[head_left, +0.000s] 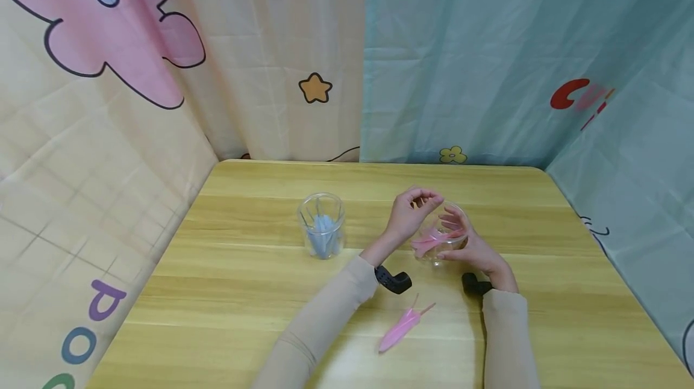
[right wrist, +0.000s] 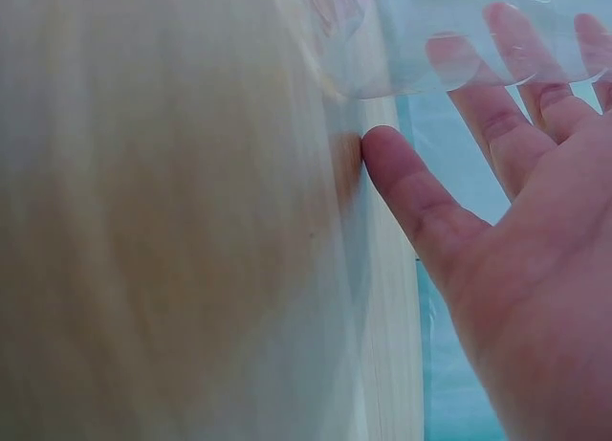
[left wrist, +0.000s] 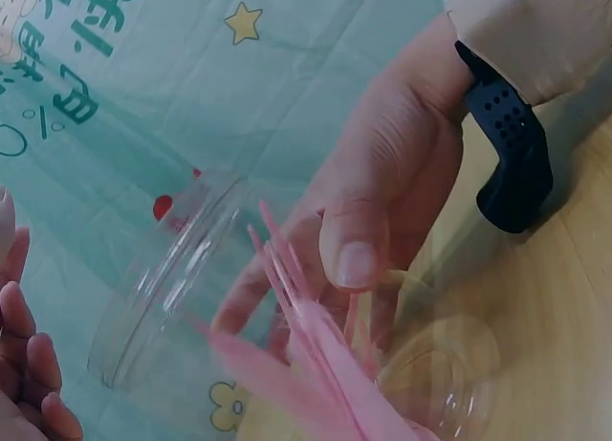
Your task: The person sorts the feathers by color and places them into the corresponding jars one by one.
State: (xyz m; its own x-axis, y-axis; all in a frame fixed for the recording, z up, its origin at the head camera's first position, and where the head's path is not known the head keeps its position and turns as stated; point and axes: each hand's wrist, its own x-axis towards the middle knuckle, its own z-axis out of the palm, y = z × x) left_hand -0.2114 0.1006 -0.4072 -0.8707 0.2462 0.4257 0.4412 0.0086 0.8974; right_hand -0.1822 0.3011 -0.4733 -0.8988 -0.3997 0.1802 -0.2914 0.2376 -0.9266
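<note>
A clear cup (head_left: 437, 259) at right of centre has pink slender pieces (head_left: 431, 241) with thin stems inside; their kind does not show. My left hand (head_left: 410, 215) is over its rim, fingers loosely bent, with nothing visible between them. In the left wrist view only the fingers (left wrist: 36, 364) of that hand show, at the left edge. My right hand (head_left: 473, 249) is round the cup's right side, its fingers seen through the clear wall. In the right wrist view its thumb (right wrist: 402, 173) stands clear of the cup (right wrist: 411, 63).
Another clear cup (head_left: 321, 244) with blue pieces (head_left: 323, 233) stands to the left. A pink piece (head_left: 399, 329) with two thin stems lies on the wooden table (head_left: 217, 292) in front of the hands. Printed curtains (head_left: 271, 34) hang along the back and sides.
</note>
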